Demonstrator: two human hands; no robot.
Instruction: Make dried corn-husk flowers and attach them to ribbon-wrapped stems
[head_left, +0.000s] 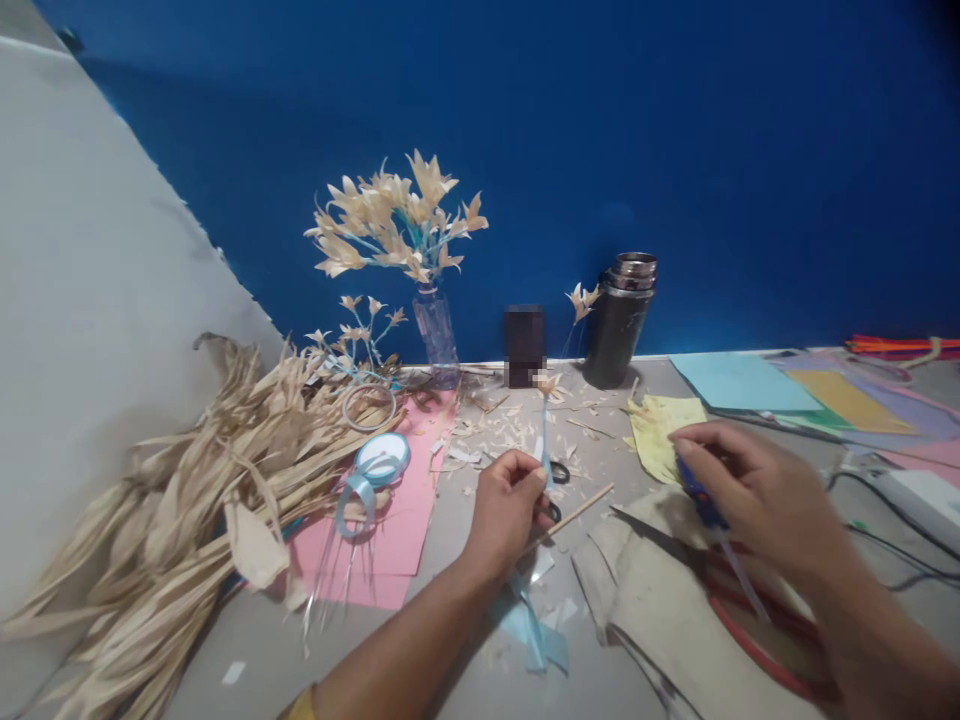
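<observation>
My left hand (508, 508) is closed in a pinch on a thin stem wrapped in light blue ribbon (544, 440), topped by a small dried-husk flower (547, 385). A thin wooden stick (576, 516) lies slanted just below that hand. My right hand (750, 492) is wrapped round a blue-handled glue gun (701, 497), its nozzle pointing down over grey paper pieces (660, 590). Black scissors (559, 473) lie behind the stem. Blue ribbon scraps (534, 625) hang below my left wrist.
A heap of dried husk leaves (187, 500) fills the left. A ribbon roll (382, 458) rests on pink paper (397, 520). A bottle vase of husk flowers (435, 335), a metal flask (622, 320), coloured paper sheets (750, 385) and cables (885, 520) stand behind and right.
</observation>
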